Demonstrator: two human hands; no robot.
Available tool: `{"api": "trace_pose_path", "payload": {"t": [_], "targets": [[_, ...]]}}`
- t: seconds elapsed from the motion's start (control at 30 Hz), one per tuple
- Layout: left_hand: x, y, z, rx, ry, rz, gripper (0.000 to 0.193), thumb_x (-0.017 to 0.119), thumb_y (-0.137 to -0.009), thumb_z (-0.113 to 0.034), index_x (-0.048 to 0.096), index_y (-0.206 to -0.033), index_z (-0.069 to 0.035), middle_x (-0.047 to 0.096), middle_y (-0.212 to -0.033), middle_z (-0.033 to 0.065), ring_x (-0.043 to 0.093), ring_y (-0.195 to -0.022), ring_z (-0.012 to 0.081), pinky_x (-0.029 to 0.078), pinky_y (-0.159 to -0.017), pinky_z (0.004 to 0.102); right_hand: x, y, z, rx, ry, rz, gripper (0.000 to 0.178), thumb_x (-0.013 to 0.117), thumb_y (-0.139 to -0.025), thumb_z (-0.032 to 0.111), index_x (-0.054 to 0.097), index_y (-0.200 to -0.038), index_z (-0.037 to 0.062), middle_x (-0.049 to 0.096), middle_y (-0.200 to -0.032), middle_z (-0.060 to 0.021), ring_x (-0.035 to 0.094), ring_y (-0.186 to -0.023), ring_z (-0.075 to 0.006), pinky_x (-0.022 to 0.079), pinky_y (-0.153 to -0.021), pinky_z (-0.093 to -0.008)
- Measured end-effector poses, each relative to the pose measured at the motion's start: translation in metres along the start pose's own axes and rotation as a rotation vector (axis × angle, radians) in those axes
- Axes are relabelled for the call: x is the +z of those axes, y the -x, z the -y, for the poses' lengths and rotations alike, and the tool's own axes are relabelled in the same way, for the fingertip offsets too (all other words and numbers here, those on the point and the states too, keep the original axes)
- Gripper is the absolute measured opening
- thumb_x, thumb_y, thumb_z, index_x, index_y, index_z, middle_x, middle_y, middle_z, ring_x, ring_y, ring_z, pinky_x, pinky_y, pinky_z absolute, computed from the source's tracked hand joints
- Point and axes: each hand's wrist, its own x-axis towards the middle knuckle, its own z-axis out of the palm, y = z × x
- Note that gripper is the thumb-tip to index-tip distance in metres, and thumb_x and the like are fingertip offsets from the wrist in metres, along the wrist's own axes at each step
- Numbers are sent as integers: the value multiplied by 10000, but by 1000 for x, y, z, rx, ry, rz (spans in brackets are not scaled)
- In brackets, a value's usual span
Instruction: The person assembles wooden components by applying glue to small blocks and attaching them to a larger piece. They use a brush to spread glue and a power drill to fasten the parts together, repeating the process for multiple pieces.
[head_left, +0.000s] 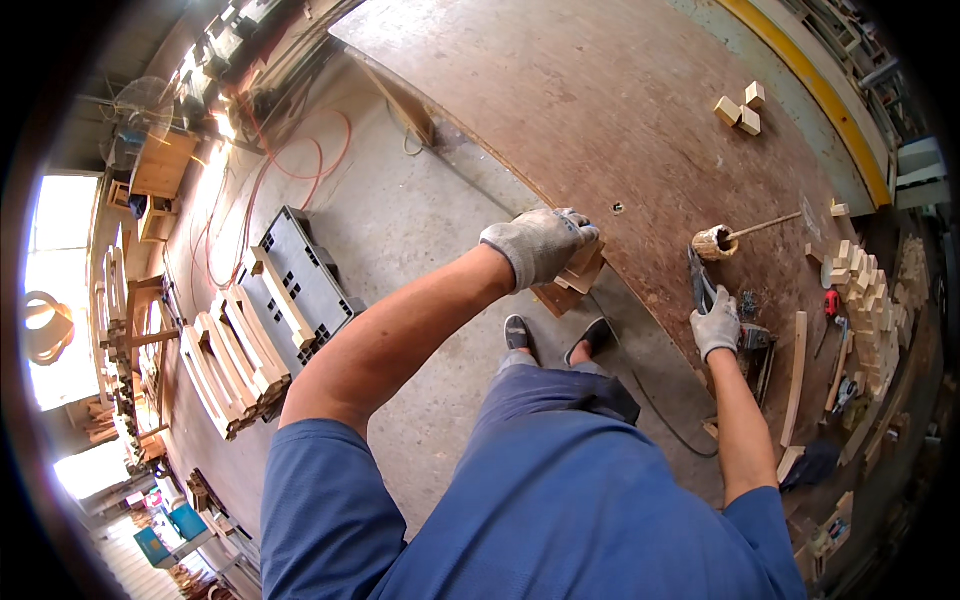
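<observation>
My left hand (pixel 540 245), in a pale work glove, is closed at the near edge of the brown worktable (pixel 560 120), its fingers over a wooden piece (pixel 582 268). The glove hides part of that piece. Over the table's right part, my gloved right hand (pixel 716 325) is closed round a dark two-armed tool that looks like pliers (pixel 699 275). Just beyond this tool sits a round, crusted pot (pixel 714 242) with a thin stick (pixel 765 226) leaning out of it.
Small wooden blocks (pixel 740 112) lie at the table's far right. More blocks (pixel 868 300) are stacked at the right, near a curved wooden strip (pixel 795 380) and a red-handled tool (pixel 831 303). On the left, wooden frames (pixel 235 355) stand by a black plastic pallet (pixel 300 270); a red hose (pixel 262 190) crosses the floor.
</observation>
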Motion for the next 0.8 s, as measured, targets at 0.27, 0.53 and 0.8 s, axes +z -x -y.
{"api": "trace_pose_path", "payload": {"t": [0.27,0.53,0.8], "targets": [[-8,1,-6,-34,-3,63,572,704,-844,-32,562,-1398,-59,621,-1368,152,595,-1303,345,522,-1063,424,-9,2,-50,-214,3,-327,703,818,-827,271,533,-1421,24,554,-1408,-245,517,-1338,-409,412,-1150,-494],[-22,13,10,-4,44,-146,889,862,-782,-167,452,-1569,-126,516,-1546,195,543,-1370,398,483,-1145,442,3,42,-201,267,114,-208,701,653,-923,284,438,-1530,9,542,-1466,-272,500,-1378,-429,395,-1176,-481],[-50,17,18,-220,190,-452,612,819,-872,-246,616,-1430,-98,654,-1359,216,645,-1219,409,530,-1052,450,0,41,-194,324,126,-120,729,646,-903,257,421,-1555,21,524,-1491,-292,523,-1367,-428,417,-1161,-474]]}}
